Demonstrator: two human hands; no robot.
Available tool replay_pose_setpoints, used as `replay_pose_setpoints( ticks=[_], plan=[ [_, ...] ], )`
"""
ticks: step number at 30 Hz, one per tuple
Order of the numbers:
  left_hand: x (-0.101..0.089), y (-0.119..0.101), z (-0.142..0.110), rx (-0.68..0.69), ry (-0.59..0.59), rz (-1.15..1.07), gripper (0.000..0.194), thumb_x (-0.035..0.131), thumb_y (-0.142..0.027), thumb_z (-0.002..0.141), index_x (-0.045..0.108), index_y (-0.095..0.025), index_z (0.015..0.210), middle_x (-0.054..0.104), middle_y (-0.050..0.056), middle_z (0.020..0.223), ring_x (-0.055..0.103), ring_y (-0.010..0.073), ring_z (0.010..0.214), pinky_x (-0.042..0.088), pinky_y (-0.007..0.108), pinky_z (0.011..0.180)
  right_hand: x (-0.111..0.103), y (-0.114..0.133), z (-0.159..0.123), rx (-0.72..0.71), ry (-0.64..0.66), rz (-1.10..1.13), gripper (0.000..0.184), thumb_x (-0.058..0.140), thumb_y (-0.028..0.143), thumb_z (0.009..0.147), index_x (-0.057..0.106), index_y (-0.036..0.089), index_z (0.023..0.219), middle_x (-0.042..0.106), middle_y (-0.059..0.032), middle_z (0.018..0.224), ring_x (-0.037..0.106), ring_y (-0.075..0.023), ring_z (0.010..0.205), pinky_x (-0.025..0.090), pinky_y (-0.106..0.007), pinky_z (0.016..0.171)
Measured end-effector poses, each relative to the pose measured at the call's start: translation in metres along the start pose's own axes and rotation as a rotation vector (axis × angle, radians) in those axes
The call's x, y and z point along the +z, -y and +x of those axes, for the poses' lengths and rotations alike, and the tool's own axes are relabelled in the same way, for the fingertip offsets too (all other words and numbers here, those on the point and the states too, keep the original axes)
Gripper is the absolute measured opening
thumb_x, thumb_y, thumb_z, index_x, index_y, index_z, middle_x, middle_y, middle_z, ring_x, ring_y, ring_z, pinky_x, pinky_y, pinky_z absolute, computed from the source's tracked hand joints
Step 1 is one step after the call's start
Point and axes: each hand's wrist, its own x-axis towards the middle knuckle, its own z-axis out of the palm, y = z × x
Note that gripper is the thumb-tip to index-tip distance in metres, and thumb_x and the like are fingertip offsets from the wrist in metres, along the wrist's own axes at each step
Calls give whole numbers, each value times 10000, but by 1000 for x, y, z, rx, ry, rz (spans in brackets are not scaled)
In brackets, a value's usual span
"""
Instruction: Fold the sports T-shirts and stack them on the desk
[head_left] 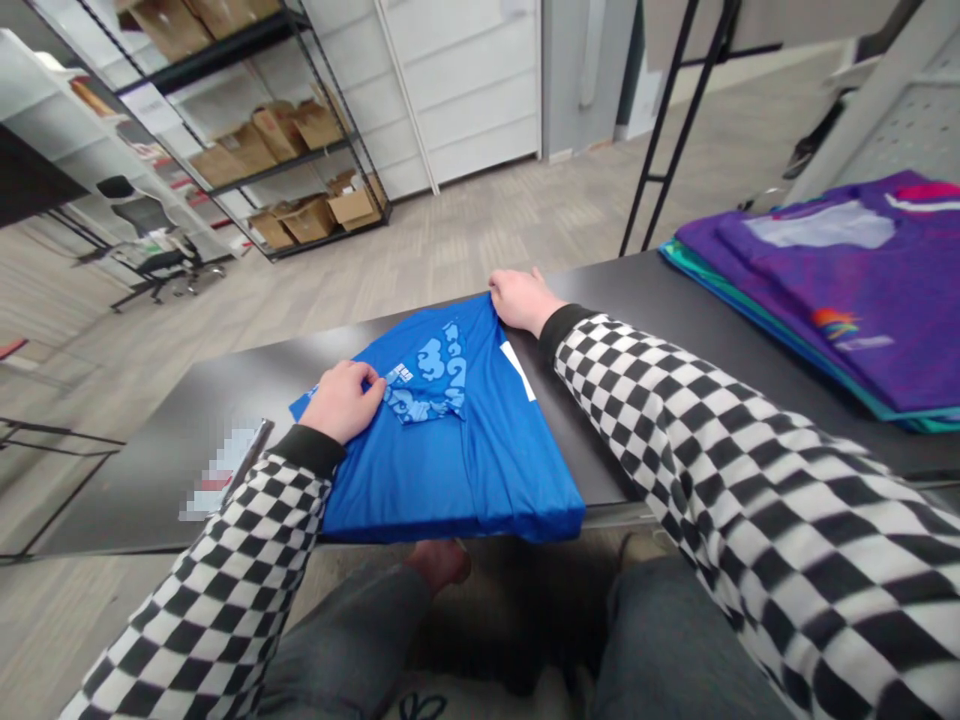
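A blue T-shirt (420, 470) lies on the dark table, partly folded, its lower edge hanging slightly over the near side. A lighter blue patterned patch shows around its neck area, and a white strip runs along its right side. My left hand (343, 400) rests on the shirt's left part, fingers closed on the cloth beside the patterned patch. At the far right corner, my right hand (521, 298) is closed on the shirt's edge, with its fingertips partly hidden.
Purple and teal folded shirts (795, 290) are stacked at the table's right. A phone-like item with a blurred face (225, 470) lies left of my left forearm. Beyond the table (180, 400) stand a shelf with cardboard boxes (277, 130) and an office chair (146, 235).
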Motion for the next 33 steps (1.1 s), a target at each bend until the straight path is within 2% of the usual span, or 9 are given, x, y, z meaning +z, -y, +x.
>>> replay_pose_setpoints(
  ticks=[6, 12, 16, 19, 22, 24, 29, 33],
  plan=[
    [-8, 3, -2, -176, -70, -71, 234, 528, -418, 1036, 616, -254, 895, 756, 71, 956, 698, 273, 904, 556, 367, 878, -1, 0, 1, 35, 33, -7, 441, 346, 258, 1131, 740, 152, 1298, 786, -251, 1349, 720, -450, 1293, 383, -765, 1238],
    [4, 16, -4, -133, 10, 149, 283, 527, -410, 1023, 625, -249, 813, 733, 133, 966, 711, 341, 971, 568, 456, 958, 2, -4, 2, 48, 9, 58, 436, 367, 240, 1121, 715, 165, 1374, 770, -234, 1419, 699, -435, 1333, 335, -780, 1271],
    [7, 15, -4, -122, -33, 200, 263, 562, -411, 1001, 687, -233, 852, 734, 156, 988, 721, 375, 1026, 581, 517, 1018, 7, -8, 7, -73, -22, 146, 500, 429, 168, 1053, 696, 217, 1473, 727, -161, 1542, 642, -407, 1438, 295, -792, 1300],
    [5, 10, -3, -80, -87, 140, 234, 601, -397, 978, 746, -214, 998, 759, 171, 1085, 727, 394, 1119, 586, 545, 1075, 5, -9, 10, -99, -11, 184, 490, 477, 140, 1000, 759, 226, 1391, 755, -129, 1501, 664, -376, 1401, 400, -675, 1287],
    [6, 6, 1, 40, -115, -20, 419, 578, -422, 1011, 738, -181, 1314, 761, 179, 1337, 709, 369, 1296, 552, 525, 1195, -4, -11, 12, -62, 55, 258, 433, 560, 139, 941, 807, 221, 1287, 813, -102, 1364, 727, -326, 1239, 546, -482, 1164],
    [12, 6, 3, 108, -95, -115, 543, 548, -461, 1041, 680, -159, 1472, 721, 177, 1493, 671, 344, 1412, 503, 508, 1277, -12, -12, 13, -52, 113, 309, 424, 608, 147, 915, 811, 228, 1279, 837, -74, 1266, 742, -291, 1125, 580, -397, 1079],
    [34, 14, 3, 195, -59, -160, 590, 492, -487, 1083, 666, -139, 1526, 660, 185, 1626, 583, 332, 1561, 407, 541, 1374, -21, -12, 19, -53, 200, 320, 268, 708, 219, 914, 823, 232, 1156, 835, -54, 1099, 722, -251, 974, 575, -350, 985],
    [45, 18, 2, 231, -68, -114, 593, 453, -460, 1111, 657, -139, 1566, 617, 187, 1679, 539, 337, 1611, 386, 558, 1391, -17, -9, 32, -43, 151, 396, 87, 745, 282, 925, 796, 225, 965, 818, -48, 992, 702, -243, 944, 569, -350, 945]
  ],
)
